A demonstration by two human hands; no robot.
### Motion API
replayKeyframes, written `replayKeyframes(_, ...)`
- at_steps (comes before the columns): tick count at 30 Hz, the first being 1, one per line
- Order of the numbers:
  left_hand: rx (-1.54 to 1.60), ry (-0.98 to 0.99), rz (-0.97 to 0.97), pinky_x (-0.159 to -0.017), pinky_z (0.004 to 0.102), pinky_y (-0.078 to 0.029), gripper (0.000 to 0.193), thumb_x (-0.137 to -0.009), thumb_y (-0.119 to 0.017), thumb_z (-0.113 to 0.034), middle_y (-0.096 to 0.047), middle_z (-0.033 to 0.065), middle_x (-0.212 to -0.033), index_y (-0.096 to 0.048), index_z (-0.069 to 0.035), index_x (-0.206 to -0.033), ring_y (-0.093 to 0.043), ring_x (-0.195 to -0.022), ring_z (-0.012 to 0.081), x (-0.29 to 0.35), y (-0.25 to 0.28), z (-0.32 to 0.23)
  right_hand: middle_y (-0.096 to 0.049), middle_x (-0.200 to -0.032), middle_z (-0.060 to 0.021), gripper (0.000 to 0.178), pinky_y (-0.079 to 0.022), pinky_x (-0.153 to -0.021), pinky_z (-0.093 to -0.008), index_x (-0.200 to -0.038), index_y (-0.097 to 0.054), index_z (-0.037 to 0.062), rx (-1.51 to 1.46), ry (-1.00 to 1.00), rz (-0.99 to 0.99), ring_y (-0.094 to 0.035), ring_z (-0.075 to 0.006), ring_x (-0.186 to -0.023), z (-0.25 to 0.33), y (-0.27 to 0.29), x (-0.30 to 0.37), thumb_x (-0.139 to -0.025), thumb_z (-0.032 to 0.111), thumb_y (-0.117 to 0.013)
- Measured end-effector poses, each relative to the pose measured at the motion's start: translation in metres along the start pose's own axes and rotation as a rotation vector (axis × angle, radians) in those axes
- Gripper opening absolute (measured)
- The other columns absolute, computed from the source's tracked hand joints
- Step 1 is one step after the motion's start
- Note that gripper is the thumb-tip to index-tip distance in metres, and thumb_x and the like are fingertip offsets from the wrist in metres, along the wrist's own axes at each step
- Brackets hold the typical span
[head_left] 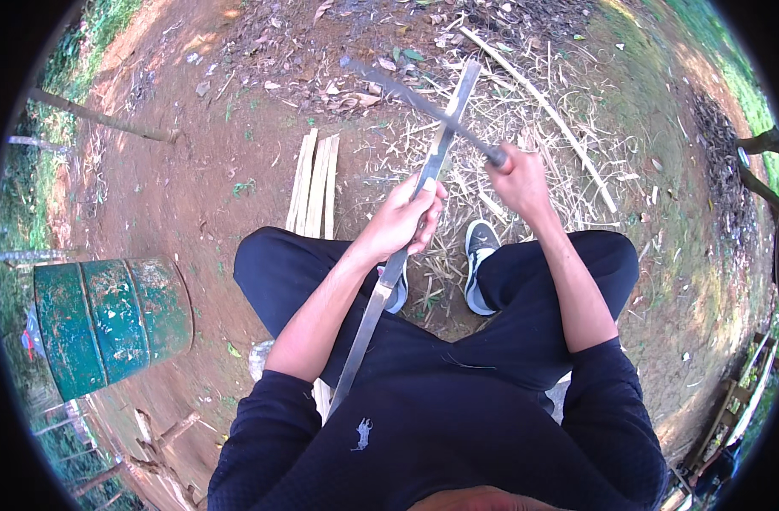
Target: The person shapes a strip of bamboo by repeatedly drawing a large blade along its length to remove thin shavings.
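My left hand (404, 217) is closed around the middle of a long bamboo strip (372, 315), whose dark outer side shows pale bands. The strip slants from my lap up and away to the right. In my right hand (521, 180) is the handle of a machete (406, 95), its long blade smeared by motion. The blade crosses the strip's far part, pointing to the far left; whether its edge bites into the strip I cannot tell.
Several pale split strips (320, 183) lie on the soil beyond my left knee. Thin shavings (543, 162) litter the ground ahead, with a long pale stick (543, 102) among them. A dented green drum (113, 319) is at the left. A wooden pole (108, 117) stands farther off.
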State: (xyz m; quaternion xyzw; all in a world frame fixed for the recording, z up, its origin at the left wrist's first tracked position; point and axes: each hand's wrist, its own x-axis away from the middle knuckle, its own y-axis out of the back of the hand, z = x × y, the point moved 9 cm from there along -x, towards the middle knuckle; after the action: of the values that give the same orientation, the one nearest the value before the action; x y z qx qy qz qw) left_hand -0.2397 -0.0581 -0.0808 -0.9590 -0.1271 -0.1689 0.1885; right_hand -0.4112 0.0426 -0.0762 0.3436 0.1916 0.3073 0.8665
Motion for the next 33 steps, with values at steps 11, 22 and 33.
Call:
replayKeyframes(11, -0.291, -0.101, -0.117, -0.031, 0.0228, -0.03, 0.031, -0.109, -0.038, -0.033, -0.036, -0.0059, -0.061, -0.048, -0.004, -0.105, -0.034, -0.039, 0.0037, 0.002, 0.018, 0.0, -0.061, -0.059, -0.017, 0.01, -0.05, -0.053, -0.0509, -0.075, -0.057, 0.0051, 0.213, 0.294, 0.066, -0.062, -0.0394, -0.053, 0.038, -0.03, 0.014, -0.078, 0.014, -0.059)
replayKeyframes(22, -0.345, -0.073, -0.141, -0.032, 0.0224, -0.027, 0.03, -0.109, -0.037, -0.036, -0.036, -0.0062, -0.064, -0.047, -0.008, -0.106, -0.032, -0.042, 0.0024, 0.003, 0.023, 0.006, -0.066, -0.066, -0.0157, 0.011, -0.056, -0.057, -0.0471, -0.08, -0.062, 0.0063, 0.253, 0.22, -0.104, -0.067, -0.0347, -0.058, -0.06, -0.041, -0.004, -0.084, 0.016, -0.061)
replayKeyframes(33, 0.02, -0.033, 0.024, -0.033, 0.0193, -0.029, 0.031, -0.109, -0.037, -0.033, -0.039, -0.0023, -0.071, -0.047, -0.005, -0.107, -0.035, -0.042, 0.0033, 0.0, 0.016, -0.003, -0.056, -0.058, -0.0046, 0.013, -0.045, -0.042, -0.0281, -0.079, -0.06, 0.0027, -0.501, -0.452, -0.152, -0.055, -0.0118, -0.047, -0.107, 0.007, -0.02, -0.087, 0.012, -0.058)
